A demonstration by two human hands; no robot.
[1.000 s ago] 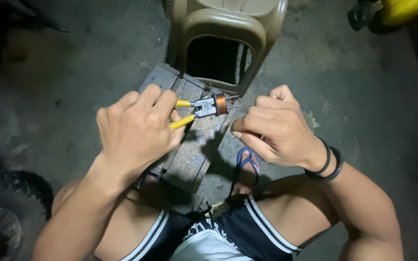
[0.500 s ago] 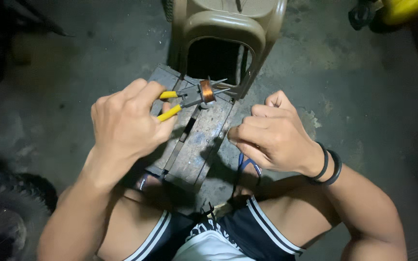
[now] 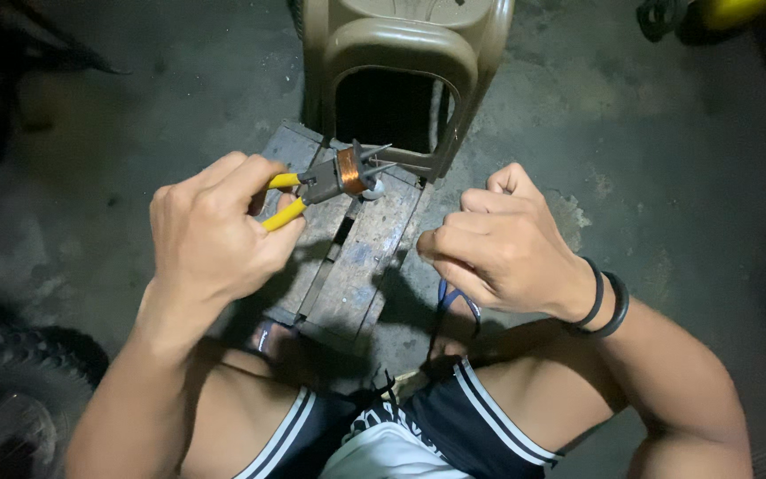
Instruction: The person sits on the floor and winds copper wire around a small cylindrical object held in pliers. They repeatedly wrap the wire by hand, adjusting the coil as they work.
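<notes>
My left hand [image 3: 214, 235] grips yellow-handled pliers [image 3: 312, 188] whose thin jaws point right. A small coil of copper wire [image 3: 349, 171] sits around the jaws near their base. My right hand [image 3: 503, 248] is closed into a loose fist a short way to the right of the pliers, fingers pinched together; whether it holds a fine wire I cannot tell. Both hands hover over a worn wooden plank bench [image 3: 361, 253] set on the floor between my knees.
A beige plastic stool [image 3: 401, 53] stands just beyond the bench. A tyre [image 3: 11, 399] lies at the lower left. A yellow and black object [image 3: 711, 16] sits at the top right. The floor is stained concrete. A blue sandal strap [image 3: 458, 297] shows under my right hand.
My left hand has carried the pliers with the copper coil up and to the left. My right hand has drawn away to the right, widening the gap between the hands.
</notes>
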